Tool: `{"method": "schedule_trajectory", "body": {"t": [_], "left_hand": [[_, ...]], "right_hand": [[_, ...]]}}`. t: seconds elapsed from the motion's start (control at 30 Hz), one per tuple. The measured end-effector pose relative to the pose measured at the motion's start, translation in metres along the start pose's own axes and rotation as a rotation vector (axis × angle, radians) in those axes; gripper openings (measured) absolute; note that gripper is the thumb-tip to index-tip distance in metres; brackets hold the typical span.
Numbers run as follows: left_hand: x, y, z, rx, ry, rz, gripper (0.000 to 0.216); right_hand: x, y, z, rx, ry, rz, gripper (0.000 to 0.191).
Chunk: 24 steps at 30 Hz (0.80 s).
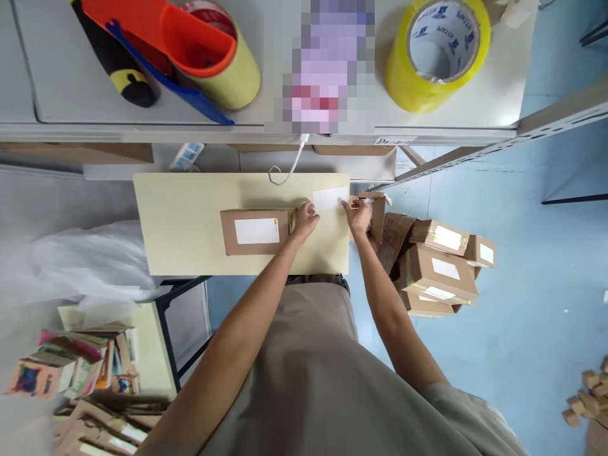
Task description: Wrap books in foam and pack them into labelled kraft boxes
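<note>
A white paper label [330, 198] is held over the pale yellow board [185, 221] by its two sides. My left hand [305, 221] is closed, its curled fingers at the label's lower left corner. At the right edge of the label, my right hand [358, 216] pinches the paper between thumb and fingers. Just left of my left hand lies a brown cardboard box [254, 249] with a white label and a small yellow mark on top. The wrist of my left hand overlaps the box's right end.
Above the board, a shelf carries a yellow tape roll [396, 79], an orange holder [199, 41] and a black-handled tool [135, 88]. A white cable [299, 155] hangs down. Labelled boxes [439, 269] are stacked at right; books [90, 364] and plastic wrap [90, 259] at left.
</note>
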<state>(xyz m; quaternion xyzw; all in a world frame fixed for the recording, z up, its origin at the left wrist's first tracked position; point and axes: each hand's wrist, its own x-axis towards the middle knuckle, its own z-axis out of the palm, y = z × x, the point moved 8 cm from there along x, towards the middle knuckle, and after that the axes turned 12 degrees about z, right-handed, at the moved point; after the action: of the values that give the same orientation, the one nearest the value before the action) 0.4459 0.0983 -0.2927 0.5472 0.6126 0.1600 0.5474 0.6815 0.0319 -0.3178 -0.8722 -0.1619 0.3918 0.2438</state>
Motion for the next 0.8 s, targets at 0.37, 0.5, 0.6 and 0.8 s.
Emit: {"method": "schedule_trajectory", "body": {"t": [0.37,0.5,0.6,0.8], "left_hand": [[-0.007,0.001,0.0,-0.325,0.197,-0.137,0.058],[-0.005,0.009,0.0,-0.332,0.236,-0.124,0.048],[-0.003,0.015,-0.002,-0.215,0.221,-0.081,0.026],[-0.003,0.021,-0.017,0.004,0.182,-0.012,0.021]], "right_hand": [[-0.002,0.006,-0.003,0.016,-0.029,0.062,0.022],[-0.004,0.001,-0.005,-0.029,-0.043,0.054,0.023],[-0.008,-0.004,-0.007,-0.067,-0.044,0.047,0.025],[-0.018,-0.019,-0.007,-0.16,-0.067,-0.088,0.033]]}}
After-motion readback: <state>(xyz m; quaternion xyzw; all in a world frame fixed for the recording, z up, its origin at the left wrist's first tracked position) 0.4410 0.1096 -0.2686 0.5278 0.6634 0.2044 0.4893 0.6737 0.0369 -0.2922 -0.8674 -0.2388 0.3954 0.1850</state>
